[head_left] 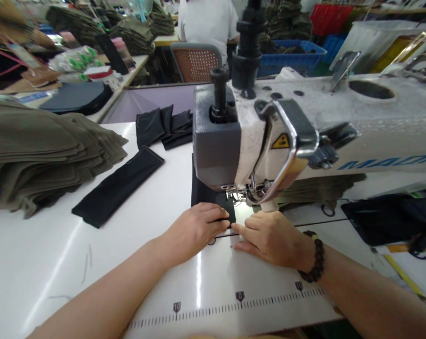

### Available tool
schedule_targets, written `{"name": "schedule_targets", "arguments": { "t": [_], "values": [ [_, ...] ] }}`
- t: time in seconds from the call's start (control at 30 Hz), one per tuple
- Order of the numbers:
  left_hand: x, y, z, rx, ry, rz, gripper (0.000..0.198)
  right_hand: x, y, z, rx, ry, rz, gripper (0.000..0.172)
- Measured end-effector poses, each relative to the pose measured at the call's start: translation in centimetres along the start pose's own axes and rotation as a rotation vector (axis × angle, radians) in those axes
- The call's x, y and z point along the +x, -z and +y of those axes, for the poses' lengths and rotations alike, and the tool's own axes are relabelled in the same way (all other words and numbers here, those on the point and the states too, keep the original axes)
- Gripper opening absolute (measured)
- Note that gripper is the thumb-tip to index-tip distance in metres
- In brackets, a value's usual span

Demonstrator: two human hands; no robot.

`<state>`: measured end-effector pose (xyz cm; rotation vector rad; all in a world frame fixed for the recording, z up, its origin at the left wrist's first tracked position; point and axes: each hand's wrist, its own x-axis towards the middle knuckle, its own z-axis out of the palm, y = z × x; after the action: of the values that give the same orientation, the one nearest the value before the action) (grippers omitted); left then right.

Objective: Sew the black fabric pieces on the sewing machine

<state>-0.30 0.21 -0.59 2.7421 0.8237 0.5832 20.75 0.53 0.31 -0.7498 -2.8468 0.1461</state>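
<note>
A black fabric piece (208, 194) lies under the head of a sewing machine (216, 153), its right edge by the metal presser foot (237, 194). My left hand (199, 228) rests on the near end of this piece, with fingers and thumb pressed together on the cloth. From the right, my right hand (273, 238) reaches in with the index fingertip at the fabric's near corner. Its thumb is stretched apart on the table and the other fingers are bent. The machine head hides the far part of the cloth.
Left of the machine lie a folded black strip (119, 186), several black pieces (152, 126) and a stack of olive fabric (46, 153). A black tray (379, 219) sits at the right. Beyond are a chair (197, 61), a seated person and a blue crate (287, 62).
</note>
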Motion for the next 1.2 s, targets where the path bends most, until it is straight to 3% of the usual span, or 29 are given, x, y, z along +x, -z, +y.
{"name": "schedule_targets", "arguments": {
  "t": [0.4,0.7,1.2],
  "values": [
    [0.5,-0.1,-0.3,0.026,0.093,0.048,0.025,0.7,-0.4,0.0,-0.056,-0.16,0.011,0.023],
    [1.1,-0.4,-1.2,0.054,0.171,0.069,0.015,1.2,-1.1,0.2,-0.1,-0.29,0.005,0.031],
    [1.3,-0.7,-1.7,0.091,0.218,0.046,0.013,1.6,-0.5,-0.2,-0.115,-0.334,-0.029,0.028]
  ]
}}
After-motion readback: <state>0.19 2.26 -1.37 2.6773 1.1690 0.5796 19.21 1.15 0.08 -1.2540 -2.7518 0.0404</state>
